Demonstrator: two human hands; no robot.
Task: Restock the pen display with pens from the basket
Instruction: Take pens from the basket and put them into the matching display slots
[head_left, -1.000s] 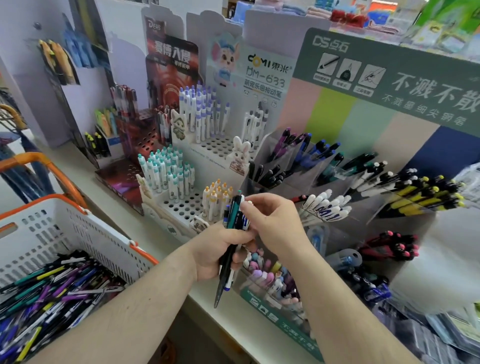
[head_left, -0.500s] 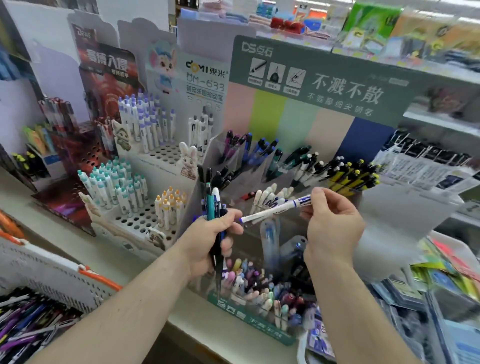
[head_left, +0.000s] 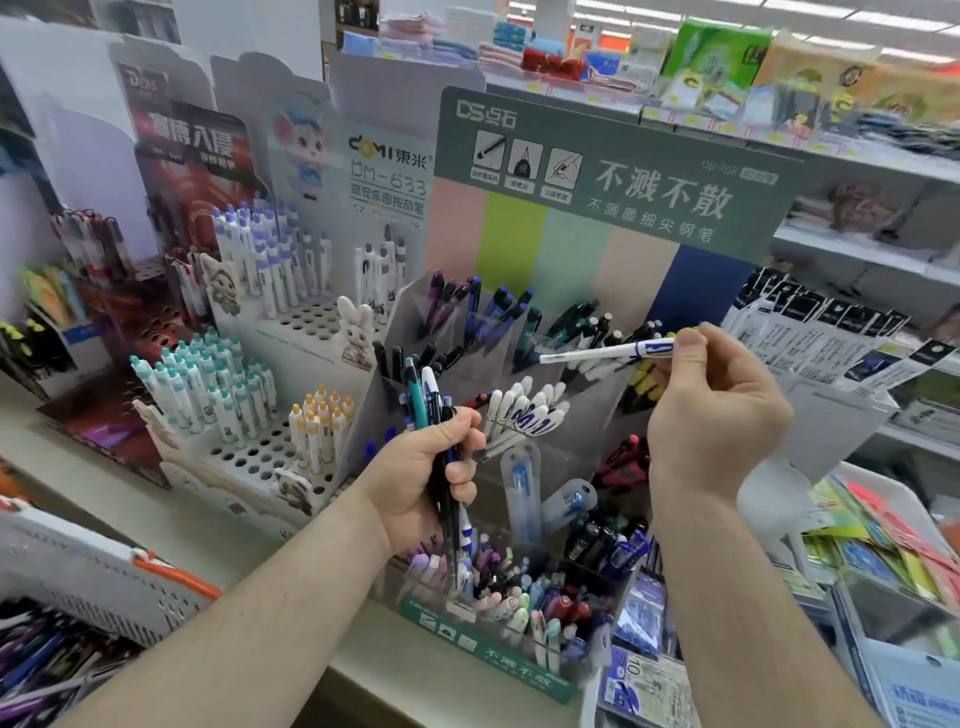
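My left hand grips a bunch of pens upright in front of the clear tiered pen display. My right hand pinches a white and blue pen by its blue end, holding it nearly level above the display's upper compartments, tip pointing left. Just below it sits a compartment of matching white pens. The white basket with orange rim sits at lower left, with loose pens inside.
To the left stand white peg racks with teal-capped pens and blue-capped pens. A green header board tops the display. Packaged goods hang on the right; shelves run behind. Stationery packs lie at lower right.
My right hand pulled the white and blue pen out of the bunch and carried it up and to the right. The view swung right, leaving the basket at the frame's edge.
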